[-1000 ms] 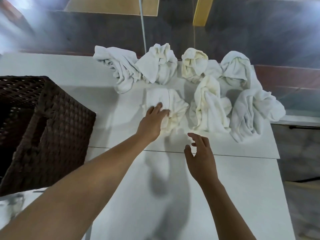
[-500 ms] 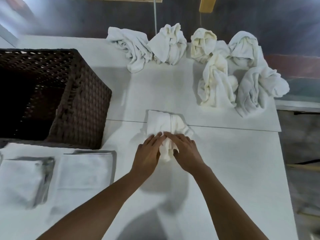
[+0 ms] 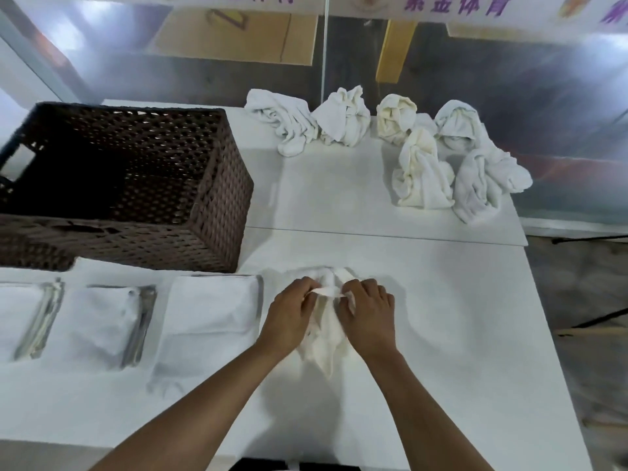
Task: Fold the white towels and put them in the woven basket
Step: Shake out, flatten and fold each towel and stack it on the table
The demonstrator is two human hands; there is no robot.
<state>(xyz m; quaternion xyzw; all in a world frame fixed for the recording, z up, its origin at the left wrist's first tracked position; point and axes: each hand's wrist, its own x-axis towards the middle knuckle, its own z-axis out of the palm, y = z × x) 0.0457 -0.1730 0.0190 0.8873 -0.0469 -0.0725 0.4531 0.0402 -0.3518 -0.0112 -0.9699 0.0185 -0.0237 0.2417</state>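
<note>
We see the left hand [image 3: 292, 314] and right hand [image 3: 368, 316] side by side, each pinching the top edge of a crumpled white towel [image 3: 324, 341] near the table's [image 3: 441, 334] front edge, with bare tabletop to its right. Folded towels [image 3: 210, 311] lie just left, the woven basket [image 3: 217, 185] beyond them, crumpled towels [image 3: 424, 164] at far right. Half a second ago the towel lay farther away; it now sits nearer us.
</note>
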